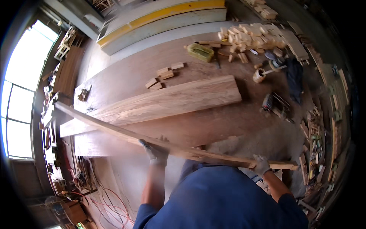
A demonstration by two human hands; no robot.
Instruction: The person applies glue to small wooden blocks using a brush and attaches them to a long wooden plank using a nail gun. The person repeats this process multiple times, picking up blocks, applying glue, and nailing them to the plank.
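In a workshop, lit at 9 o'clock through a tall paned window (17, 101); looking down on a broad, dull reddish-brown tabletop (213, 118).

From 9 o'clock down to 4 o'clock: long narrow plank (103, 124) of bare wood, squared in section, crossing in front of a wide board (175, 99). Board flat on the tabletop, brown and streaky in grain, with a clean-cut end at 2 o'clock.

At 7 o'clock: left hand (156, 152), grey-gloved, closed around the plank, with digits showing on both sides of the wood; too blurred for exact finger placing.

At 11 o'clock: small brick-shaped wooden blocks (166, 75), loosely grouped. Just past 12: yellow-green container (201, 52), rounded. At 1 o'clock: heap of pale offcuts (248, 36), angular. At 2 o'clock: round pot (259, 76) with a stick-like handle leaning out.

At 4 o'clock: right hand (262, 166), also gloved, curled tight on the plank, with a short length jutting beyond. At 3 o'clock: dark tool (270, 103) with metal parts; slightly above, crumpled dark cloth (294, 80).
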